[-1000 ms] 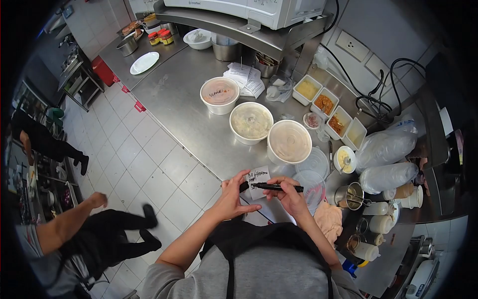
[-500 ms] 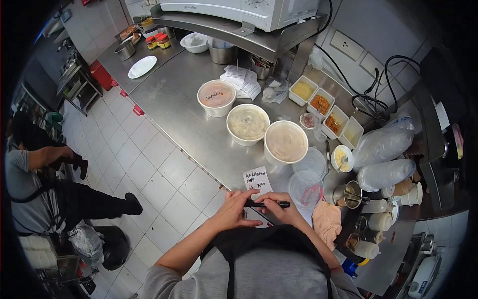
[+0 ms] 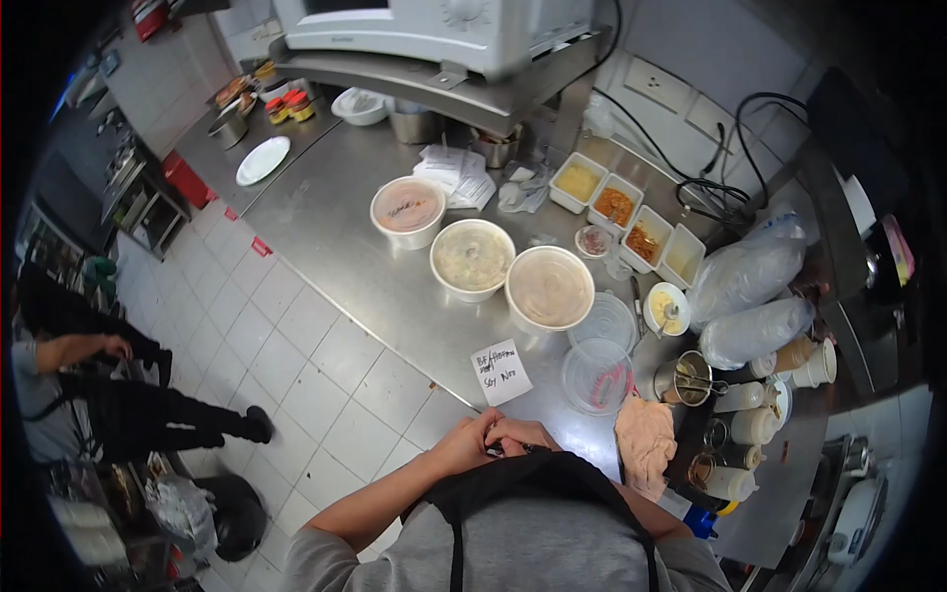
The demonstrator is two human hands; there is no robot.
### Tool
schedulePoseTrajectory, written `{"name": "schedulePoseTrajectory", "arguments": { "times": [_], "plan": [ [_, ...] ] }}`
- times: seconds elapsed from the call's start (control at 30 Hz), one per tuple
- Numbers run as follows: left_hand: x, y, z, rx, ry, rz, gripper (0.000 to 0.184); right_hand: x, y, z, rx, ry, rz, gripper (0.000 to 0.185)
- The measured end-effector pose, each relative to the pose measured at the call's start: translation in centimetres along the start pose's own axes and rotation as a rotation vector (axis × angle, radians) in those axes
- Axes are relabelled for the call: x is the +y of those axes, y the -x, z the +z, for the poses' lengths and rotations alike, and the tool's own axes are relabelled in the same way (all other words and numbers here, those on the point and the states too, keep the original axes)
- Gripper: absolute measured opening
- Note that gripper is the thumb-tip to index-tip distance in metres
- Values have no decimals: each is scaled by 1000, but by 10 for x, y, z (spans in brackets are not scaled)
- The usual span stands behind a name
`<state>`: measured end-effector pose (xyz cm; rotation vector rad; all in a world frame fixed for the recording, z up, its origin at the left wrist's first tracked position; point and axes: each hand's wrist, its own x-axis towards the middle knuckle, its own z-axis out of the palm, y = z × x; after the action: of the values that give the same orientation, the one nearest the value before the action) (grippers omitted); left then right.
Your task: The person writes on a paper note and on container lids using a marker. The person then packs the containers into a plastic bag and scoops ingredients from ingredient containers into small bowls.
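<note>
My left hand (image 3: 460, 446) and my right hand (image 3: 525, 434) are close together in front of my apron, at the counter's edge. Both are closed around a black marker pen (image 3: 496, 450), mostly covered by my fingers. Just beyond them, a white paper note (image 3: 501, 372) with handwriting in black lies on the steel counter. Three lidded round tubs stand past the note: one with writing on its lid (image 3: 407, 209), a pale one (image 3: 473, 259) and a beige one (image 3: 549, 287).
Clear plastic lids (image 3: 598, 376) and a peach cloth (image 3: 646, 444) lie to the right. Small white containers of toppings (image 3: 614, 202), bagged goods (image 3: 755, 266) and bottles (image 3: 753, 426) line the wall side. A microwave (image 3: 414, 35) sits on a shelf. Another person (image 3: 89, 395) stands at the left.
My hands have drawn together and closed over the marker, which was held out sideways with my left fingers spread. The note now shows fully. The view has shifted slightly.
</note>
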<state>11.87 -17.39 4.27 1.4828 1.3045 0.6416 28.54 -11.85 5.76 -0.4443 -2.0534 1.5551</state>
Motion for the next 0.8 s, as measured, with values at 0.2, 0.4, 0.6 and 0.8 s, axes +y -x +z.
{"name": "schedulePoseTrajectory", "arguments": {
  "times": [0.2, 0.4, 0.6, 0.8],
  "plan": [
    [-34, -30, -26, 138, 155, 230, 72, -5, 9, -21, 272, -86, 328, 9],
    [-54, -71, -41, 522, -700, 209, 72, -64, 62, -81, 976, 96, 204, 18],
    [-75, -92, -28, 308, 296, 247, 19, -170, 193, -154, 1690, 72, -303, 26],
    [91, -92, 12, 311, 465, 387, 67, -174, 324, -222, 1871, 385, -119, 19]
  ]
}}
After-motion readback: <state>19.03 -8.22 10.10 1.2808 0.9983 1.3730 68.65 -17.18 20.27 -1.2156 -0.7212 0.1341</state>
